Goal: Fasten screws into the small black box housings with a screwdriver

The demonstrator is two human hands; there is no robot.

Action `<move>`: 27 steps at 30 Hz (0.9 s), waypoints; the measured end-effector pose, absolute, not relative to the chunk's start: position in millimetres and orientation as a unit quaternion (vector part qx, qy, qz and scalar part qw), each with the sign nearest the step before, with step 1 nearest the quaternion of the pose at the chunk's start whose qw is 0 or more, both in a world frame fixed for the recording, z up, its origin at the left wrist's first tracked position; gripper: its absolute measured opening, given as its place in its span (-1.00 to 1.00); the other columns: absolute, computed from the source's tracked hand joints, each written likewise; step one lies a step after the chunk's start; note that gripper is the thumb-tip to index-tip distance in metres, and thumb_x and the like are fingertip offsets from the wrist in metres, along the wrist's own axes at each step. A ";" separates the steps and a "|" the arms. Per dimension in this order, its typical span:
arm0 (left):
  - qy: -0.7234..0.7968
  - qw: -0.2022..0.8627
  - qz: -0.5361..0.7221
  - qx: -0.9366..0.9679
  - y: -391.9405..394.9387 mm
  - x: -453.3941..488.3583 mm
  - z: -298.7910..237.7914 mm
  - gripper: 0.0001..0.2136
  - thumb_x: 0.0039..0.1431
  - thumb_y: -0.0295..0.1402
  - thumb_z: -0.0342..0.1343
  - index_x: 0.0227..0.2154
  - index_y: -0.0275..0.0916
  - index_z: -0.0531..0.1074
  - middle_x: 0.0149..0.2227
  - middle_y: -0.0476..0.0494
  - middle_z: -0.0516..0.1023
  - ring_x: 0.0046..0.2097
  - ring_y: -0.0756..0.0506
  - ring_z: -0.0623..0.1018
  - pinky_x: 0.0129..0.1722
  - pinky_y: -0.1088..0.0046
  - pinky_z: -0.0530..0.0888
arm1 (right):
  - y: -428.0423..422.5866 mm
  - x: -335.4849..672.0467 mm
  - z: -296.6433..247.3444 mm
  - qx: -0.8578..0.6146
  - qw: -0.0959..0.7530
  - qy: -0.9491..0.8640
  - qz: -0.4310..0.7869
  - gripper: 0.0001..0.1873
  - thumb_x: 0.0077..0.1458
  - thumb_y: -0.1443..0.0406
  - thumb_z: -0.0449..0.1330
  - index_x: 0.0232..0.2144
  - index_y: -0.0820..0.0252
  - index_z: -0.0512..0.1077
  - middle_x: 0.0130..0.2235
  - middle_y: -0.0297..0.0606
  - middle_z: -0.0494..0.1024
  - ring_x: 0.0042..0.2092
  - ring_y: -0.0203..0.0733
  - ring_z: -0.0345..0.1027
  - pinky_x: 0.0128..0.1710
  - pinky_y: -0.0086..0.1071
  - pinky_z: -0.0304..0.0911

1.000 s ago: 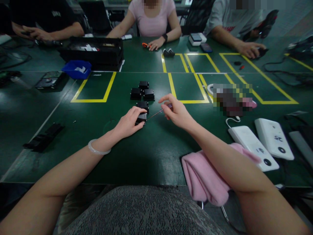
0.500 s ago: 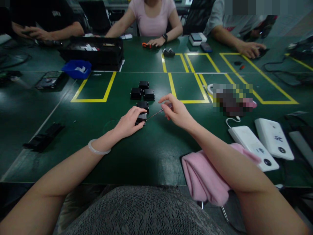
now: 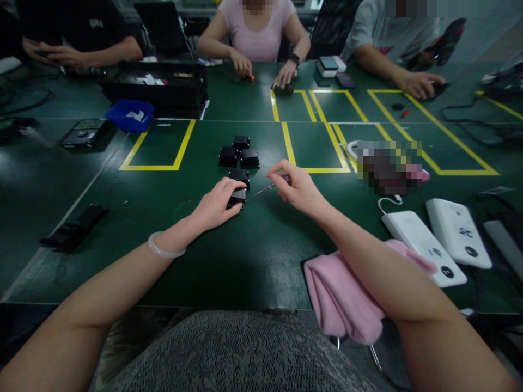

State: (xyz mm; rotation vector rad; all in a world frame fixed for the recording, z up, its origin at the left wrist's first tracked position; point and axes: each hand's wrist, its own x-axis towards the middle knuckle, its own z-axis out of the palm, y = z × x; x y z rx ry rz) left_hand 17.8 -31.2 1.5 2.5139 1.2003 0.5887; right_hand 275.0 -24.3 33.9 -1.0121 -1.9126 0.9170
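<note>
My left hand is closed around a small black box resting on the green table. My right hand pinches a thin screwdriver whose tip points into the box's right side. Another black box lies just behind the held one. Three more black boxes are grouped farther back.
A pink cloth lies under my right forearm, with two white devices to its right. A blue tray and a black crate stand at the back left, black strips at the left. Three other people sit opposite.
My hands and the box have barely moved. The person opposite in pink has brought both hands forward onto things on the table.
</note>
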 end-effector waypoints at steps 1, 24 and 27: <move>0.417 0.147 0.204 0.874 -31.1 17.7 1.3 -0.60 0.33 -0.32 0.08 0.20 -0.16 0.28 0.15 -0.26 0.41 0.19 -0.30 0.48 0.10 0.07 0.55 | -24.3 275.0 33.8 -0.392 0.388 -0.752 0.362 -0.93 0.38 0.25 0.09 -0.17 0.11 0.29 -0.55 -0.54 0.28 -0.59 -0.39 0.20 -0.55 -0.43 0.07; 0.419 0.152 0.201 0.872 -30.6 17.6 2.1 -0.59 0.32 -0.31 0.07 0.20 -0.16 0.29 0.16 -0.27 0.40 0.18 -0.30 0.48 0.08 0.06 0.57 | -22.1 276.1 31.9 -0.376 0.402 -0.753 0.359 -0.93 0.38 0.26 0.09 -0.15 0.12 0.29 -0.54 -0.54 0.30 -0.58 -0.39 0.21 -0.51 -0.43 0.12; 0.418 0.151 0.202 0.873 -30.5 17.6 1.7 -0.59 0.32 -0.31 0.08 0.20 -0.17 0.29 0.15 -0.27 0.41 0.18 -0.30 0.48 0.06 0.06 0.57 | -21.2 276.6 31.4 -0.381 0.399 -0.751 0.363 -0.88 0.40 0.21 0.07 -0.19 0.12 0.29 -0.57 -0.53 0.29 -0.58 -0.37 0.21 -0.50 -0.42 0.12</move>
